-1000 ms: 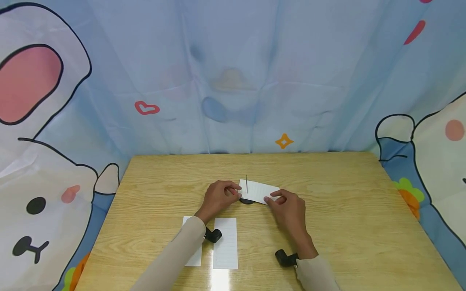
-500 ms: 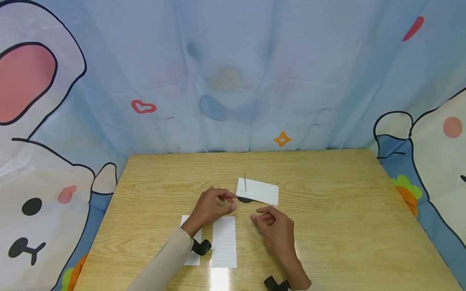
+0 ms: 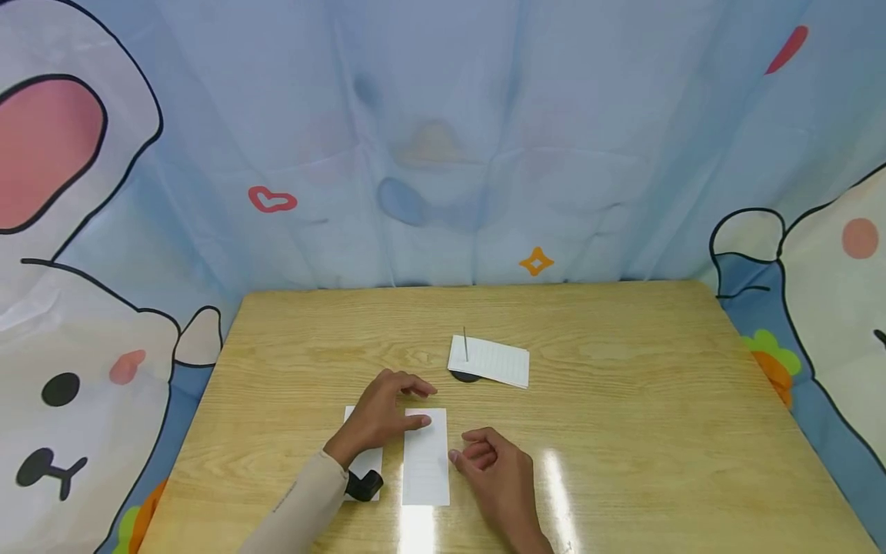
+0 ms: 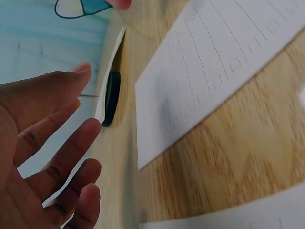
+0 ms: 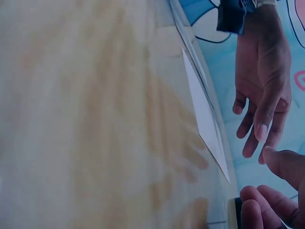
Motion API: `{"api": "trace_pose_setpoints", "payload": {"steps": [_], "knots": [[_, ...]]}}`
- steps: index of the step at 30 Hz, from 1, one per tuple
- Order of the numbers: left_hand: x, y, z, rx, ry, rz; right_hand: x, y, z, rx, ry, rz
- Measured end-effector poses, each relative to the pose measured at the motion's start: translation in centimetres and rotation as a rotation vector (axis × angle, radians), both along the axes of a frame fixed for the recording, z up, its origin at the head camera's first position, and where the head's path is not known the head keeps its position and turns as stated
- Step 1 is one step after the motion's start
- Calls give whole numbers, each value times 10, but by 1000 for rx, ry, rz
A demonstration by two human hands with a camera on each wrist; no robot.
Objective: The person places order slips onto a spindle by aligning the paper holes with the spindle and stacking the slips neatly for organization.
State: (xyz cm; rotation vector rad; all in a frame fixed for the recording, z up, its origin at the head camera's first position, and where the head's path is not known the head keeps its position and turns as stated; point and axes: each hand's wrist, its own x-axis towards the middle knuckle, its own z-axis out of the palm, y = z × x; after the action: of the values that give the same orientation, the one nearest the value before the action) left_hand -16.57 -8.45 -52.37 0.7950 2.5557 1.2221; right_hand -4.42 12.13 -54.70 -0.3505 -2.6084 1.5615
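Observation:
My left hand (image 3: 379,412) hovers over the upper part of a lined white paper slip (image 3: 426,473), fingers loosely bent and thumb apart, holding nothing. In the left wrist view its fingertips (image 4: 89,128) stand clear of the slip. My right hand (image 3: 500,483) is just right of that slip, its fingers loosely curled around nothing. A second paper slip (image 3: 367,464) lies to the left, partly under the left hand and wrist. Farther back, lined paper slips (image 3: 494,363) sit on an upright thin metal spike (image 3: 466,345) with a round black base (image 3: 464,377).
The wooden table (image 3: 623,400) carries these papers. A blue cartoon curtain (image 3: 443,154) hangs behind it. A black wrist-worn device (image 3: 364,485) sticks out by the left sleeve (image 3: 298,504).
Both hands have let go of the spiked slips and drawn back toward the front. The left now sits over the middle slip, the right beside it. The spiked slips stay put.

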Motion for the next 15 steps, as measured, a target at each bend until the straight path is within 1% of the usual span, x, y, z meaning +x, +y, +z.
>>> {"api": "trace_pose_setpoints", "payload": {"steps": [6,9,15], "knots": [[-3,-4,-3,-52,10,-8,13,-10,-4,-7,-43,3],[-5,-5,-6,-82,44,-18,17,-13,-4,1,-52,9],[-7,-3,-11,-136,88,-18,25,-17,-2,49,-76,75]]}}
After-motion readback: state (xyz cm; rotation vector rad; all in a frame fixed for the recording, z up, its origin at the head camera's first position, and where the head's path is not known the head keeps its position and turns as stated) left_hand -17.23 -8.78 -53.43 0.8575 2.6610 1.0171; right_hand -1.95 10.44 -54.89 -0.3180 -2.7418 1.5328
